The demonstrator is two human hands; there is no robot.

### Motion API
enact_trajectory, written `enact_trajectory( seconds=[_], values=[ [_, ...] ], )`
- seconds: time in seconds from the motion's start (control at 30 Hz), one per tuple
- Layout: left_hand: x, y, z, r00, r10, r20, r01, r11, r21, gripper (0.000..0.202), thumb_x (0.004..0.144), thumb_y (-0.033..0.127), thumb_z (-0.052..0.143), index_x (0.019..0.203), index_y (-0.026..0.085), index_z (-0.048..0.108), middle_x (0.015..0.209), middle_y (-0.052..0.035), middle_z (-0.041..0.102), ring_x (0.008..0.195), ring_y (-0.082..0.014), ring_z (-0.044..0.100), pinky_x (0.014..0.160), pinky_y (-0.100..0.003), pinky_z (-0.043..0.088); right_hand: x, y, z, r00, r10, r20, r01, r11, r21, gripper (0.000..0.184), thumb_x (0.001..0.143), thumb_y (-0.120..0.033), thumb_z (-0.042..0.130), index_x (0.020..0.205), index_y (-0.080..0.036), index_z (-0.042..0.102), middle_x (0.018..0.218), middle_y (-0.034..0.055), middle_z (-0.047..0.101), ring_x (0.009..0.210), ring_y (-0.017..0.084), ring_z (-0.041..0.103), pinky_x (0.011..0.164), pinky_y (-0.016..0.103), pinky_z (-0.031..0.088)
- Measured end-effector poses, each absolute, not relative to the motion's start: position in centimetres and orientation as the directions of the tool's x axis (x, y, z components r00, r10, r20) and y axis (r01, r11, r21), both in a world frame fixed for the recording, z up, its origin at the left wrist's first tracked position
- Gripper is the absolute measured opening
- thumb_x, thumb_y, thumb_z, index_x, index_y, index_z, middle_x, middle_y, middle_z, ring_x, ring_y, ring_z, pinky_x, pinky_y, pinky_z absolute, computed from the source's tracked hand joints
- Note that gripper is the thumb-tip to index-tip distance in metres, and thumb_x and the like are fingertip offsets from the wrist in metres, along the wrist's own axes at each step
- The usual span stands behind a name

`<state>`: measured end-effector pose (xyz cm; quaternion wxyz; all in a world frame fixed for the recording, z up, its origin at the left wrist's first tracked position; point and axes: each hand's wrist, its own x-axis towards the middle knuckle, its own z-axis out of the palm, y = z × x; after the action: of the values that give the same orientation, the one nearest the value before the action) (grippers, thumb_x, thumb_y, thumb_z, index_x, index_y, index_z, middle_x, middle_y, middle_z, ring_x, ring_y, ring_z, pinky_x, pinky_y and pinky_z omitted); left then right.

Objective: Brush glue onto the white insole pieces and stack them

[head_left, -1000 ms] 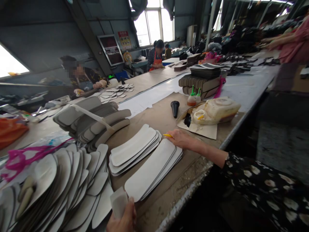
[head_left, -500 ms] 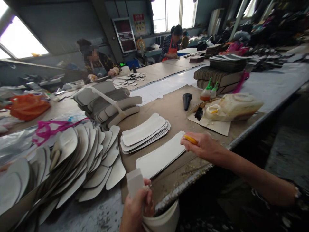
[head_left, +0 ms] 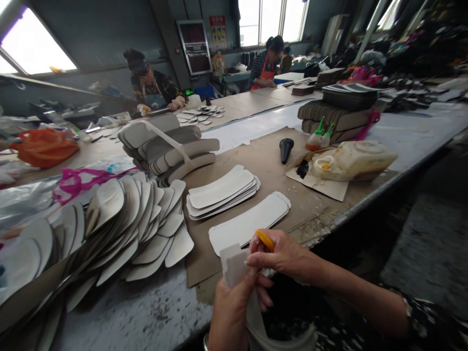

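My left hand [head_left: 236,304] is closed around a small bundle of off-white rectangular strips [head_left: 231,263], held upright at the table's front edge. My right hand [head_left: 283,253] is closed on a slim yellow tool [head_left: 265,240]; its working end is hidden. The right fingertips are at the top right side of the strips. Just beyond my hands lies a low stack of long, curved white pieces [head_left: 248,222], with a second, thicker stack [head_left: 223,187] behind it. Below my hands shows part of a pale container [head_left: 302,340].
Many fanned-out white pieces [head_left: 146,243] cover the left side. A strapped bundle [head_left: 171,144] stands behind. To the right are a black cone-shaped object [head_left: 286,150], green-tipped bottles [head_left: 315,140] and a yellowed plastic jug [head_left: 365,161] on its side. Co-workers sit across the table.
My right hand has moved from the far end of the near stack back to the strips in my left hand, keeping the yellow tool. The two hands are now together.
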<state>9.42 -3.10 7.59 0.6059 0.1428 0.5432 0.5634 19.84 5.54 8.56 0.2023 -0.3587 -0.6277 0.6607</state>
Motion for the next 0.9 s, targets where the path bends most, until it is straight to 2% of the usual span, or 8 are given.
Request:
enact_trajectory(
  seconds=[0.1,0.2,0.3,0.37,0.5,0.7,0.8,0.9],
  values=[
    [9.6,-3.4,7.6,-0.191,0.836,-0.515,-0.524,0.356,0.773,0.026,0.065,0.031,0.068,0.071,0.006,0.063,0.052,-0.0055,0.062,0.039,-0.0099,0.051,0.039,-0.018,0.038,19.7,4.7,8.3,-0.697,0.672,-0.251,0.182,-0.173,-0.968,0.021,0.074,-0.036,0.057,0.070,-0.017,0.048,0.054,-0.0067,0.046,0.045,0.007,0.041,0.046,0.019,0.034],
    [9.3,-4.0,7.3,-0.178,0.835,-0.521,-0.525,0.367,0.767,0.024,0.067,0.030,0.067,0.067,0.006,0.062,0.057,-0.0088,0.064,0.043,-0.0110,0.054,0.043,-0.019,0.042,19.9,4.8,8.2,-0.700,0.693,-0.176,0.236,-0.008,-0.972,0.023,0.080,-0.036,0.049,0.068,-0.017,0.049,0.055,-0.0054,0.047,0.049,0.007,0.042,0.048,0.019,0.034],
    [8.9,-4.4,7.2,-0.200,0.799,-0.568,-0.541,0.393,0.744,0.027,0.069,0.031,0.065,0.073,0.005,0.063,0.062,-0.0126,0.067,0.046,-0.0140,0.058,0.047,-0.022,0.047,20.0,5.1,8.1,-0.639,0.765,-0.087,0.304,0.147,-0.941,0.027,0.080,-0.036,0.048,0.061,-0.016,0.049,0.058,-0.0045,0.045,0.055,0.008,0.041,0.053,0.020,0.034],
    [8.8,-4.5,7.1,-0.241,0.766,-0.595,-0.565,0.388,0.728,0.027,0.068,0.030,0.066,0.076,0.005,0.062,0.064,-0.0133,0.068,0.049,-0.0161,0.060,0.049,-0.024,0.049,19.9,5.0,8.0,-0.615,0.781,-0.110,0.296,0.100,-0.950,0.026,0.078,-0.037,0.051,0.063,-0.016,0.051,0.058,-0.0047,0.044,0.056,0.009,0.041,0.054,0.020,0.034],
    [9.2,-4.3,6.3,-0.302,0.748,-0.591,-0.605,0.329,0.725,0.030,0.066,0.029,0.068,0.080,0.004,0.062,0.061,-0.0119,0.068,0.051,-0.0183,0.062,0.051,-0.026,0.051,19.6,3.8,7.2,-0.595,0.779,-0.197,0.151,-0.133,-0.980,0.026,0.072,-0.041,0.059,0.069,-0.016,0.051,0.062,-0.0044,0.048,0.057,0.009,0.044,0.056,0.021,0.038],
    [11.7,-4.6,3.6,-0.182,0.787,-0.589,-0.612,0.378,0.695,0.043,0.052,0.044,0.075,0.071,0.008,0.064,0.057,-0.0106,0.066,0.048,-0.0200,0.060,0.047,-0.029,0.049,19.4,3.7,7.1,-0.317,0.870,-0.377,-0.026,-0.406,-0.914,0.038,0.064,-0.051,0.062,0.072,-0.019,0.044,0.059,-0.0069,0.042,0.049,0.007,0.041,0.047,0.019,0.038],
    [11.7,-5.1,2.9,-0.116,0.802,-0.586,-0.612,0.407,0.678,0.041,0.049,0.048,0.076,0.059,0.011,0.062,0.050,-0.0088,0.063,0.043,-0.0188,0.058,0.042,-0.028,0.045,20.3,6.1,8.2,-0.260,0.888,-0.380,-0.092,-0.415,-0.905,0.040,0.061,-0.051,0.065,0.071,-0.020,0.041,0.055,-0.0086,0.038,0.045,0.006,0.038,0.045,0.020,0.038],
    [9.5,-5.5,2.8,-0.178,0.773,-0.609,-0.569,0.424,0.704,0.043,0.045,0.048,0.077,0.053,0.010,0.058,0.035,-0.0013,0.050,0.031,-0.0092,0.043,0.034,-0.020,0.032,21.7,9.6,9.5,-0.359,0.879,-0.314,0.124,-0.289,-0.949,0.034,0.070,-0.052,0.056,0.071,-0.021,0.043,0.048,-0.0097,0.032,0.039,0.006,0.028,0.038,0.019,0.027]
  ],
)
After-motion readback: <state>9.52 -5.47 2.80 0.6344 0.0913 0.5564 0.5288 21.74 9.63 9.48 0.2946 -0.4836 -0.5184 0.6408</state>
